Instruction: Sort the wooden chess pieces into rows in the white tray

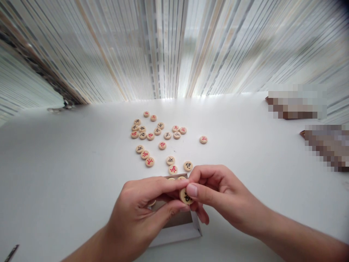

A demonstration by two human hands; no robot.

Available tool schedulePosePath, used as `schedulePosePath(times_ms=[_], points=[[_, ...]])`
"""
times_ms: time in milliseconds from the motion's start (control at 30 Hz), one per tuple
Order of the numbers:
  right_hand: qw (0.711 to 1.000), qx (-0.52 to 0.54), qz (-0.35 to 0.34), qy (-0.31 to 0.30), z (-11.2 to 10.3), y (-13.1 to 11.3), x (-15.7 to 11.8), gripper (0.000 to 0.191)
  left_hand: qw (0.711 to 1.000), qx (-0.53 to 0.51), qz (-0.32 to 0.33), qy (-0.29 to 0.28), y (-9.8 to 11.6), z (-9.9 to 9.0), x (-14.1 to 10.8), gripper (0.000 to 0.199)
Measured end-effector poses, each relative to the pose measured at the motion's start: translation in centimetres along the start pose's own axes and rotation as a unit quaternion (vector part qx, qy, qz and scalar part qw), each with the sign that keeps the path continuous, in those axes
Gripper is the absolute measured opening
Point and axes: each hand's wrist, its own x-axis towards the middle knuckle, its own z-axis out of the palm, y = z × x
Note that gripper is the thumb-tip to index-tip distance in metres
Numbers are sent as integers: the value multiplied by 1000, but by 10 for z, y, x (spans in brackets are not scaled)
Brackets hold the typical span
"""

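Note:
A round wooden piece with a black character [185, 197] is pinched between my two hands, over a shallow open box [177, 233]. The fingers and thumb of my left hand [148, 203] close on it from the left. From the right, my right hand [218, 194] holds the same piece, thumb on its face. A few pale pieces show inside the box, partly hidden by my left hand. Just beyond the box lie a red-marked piece [173, 169] and two black-marked pieces, one [188, 166] near my right fingers.
Several more red- and black-marked pieces [150, 136] lie scattered farther back on the white table [89, 163]. One red-marked piece [203, 139] sits apart to the right. Two blurred-out brown objects [293, 109] are at the far right. A striped curtain [169, 47] hangs behind the table.

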Motion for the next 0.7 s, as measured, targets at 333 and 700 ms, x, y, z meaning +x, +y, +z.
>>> schedulePosePath(times_ms=[333, 700], points=[[998, 47, 30, -16, 0, 1, 0, 34, 996, -64, -59, 22, 4, 0, 1, 42], [997, 43, 51, 30, 4, 3, -2, 45, 998, 54, 39, -9, 2, 0, 0, 51]])
